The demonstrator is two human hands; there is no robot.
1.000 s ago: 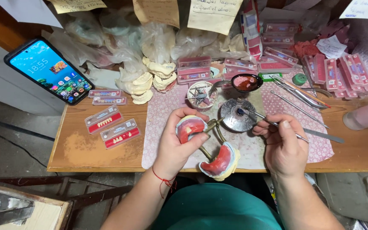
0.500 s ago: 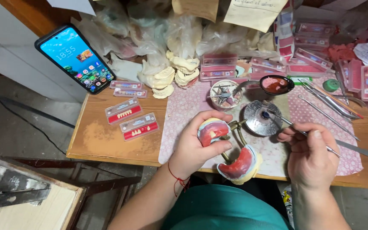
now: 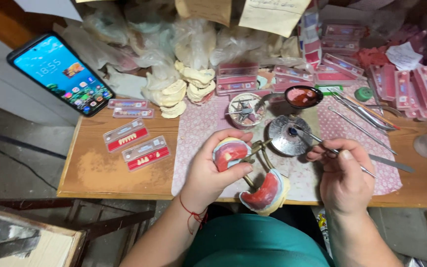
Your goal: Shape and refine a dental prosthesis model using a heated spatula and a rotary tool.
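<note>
Across the middle of the frame, from left edge to right: wooden table [image 3: 100,173], with patterned pink cloth [image 3: 198,128] over its central part. Along the top: heap of crumpled plastic bags [image 3: 139,44] and white plaster casts [image 3: 184,86]. At upper right: rows of pink flat boxes [image 3: 421,86]. At upper left, leaning over the table edge: phone [image 3: 60,74] with lit screen. Left of centre on bare wood: two cards of artificial teeth [image 3: 134,146], side by side. At lower centre: left hand [image 3: 208,173], clenched around upper half of hinged dental model [image 3: 231,154], pink wax and tooth showing toward the camera; lower half [image 3: 265,193] hanging at the near table edge, joined by brass hinge. Right of it: right hand [image 3: 344,175], grasping thin metal instrument [image 3: 317,143] like a pen, tip touching round metal dish [image 3: 287,136]. Just above the dish: small black bowl [image 3: 302,96] with red wax. At far right of the cloth: several loose metal tools [image 3: 362,116].
</note>
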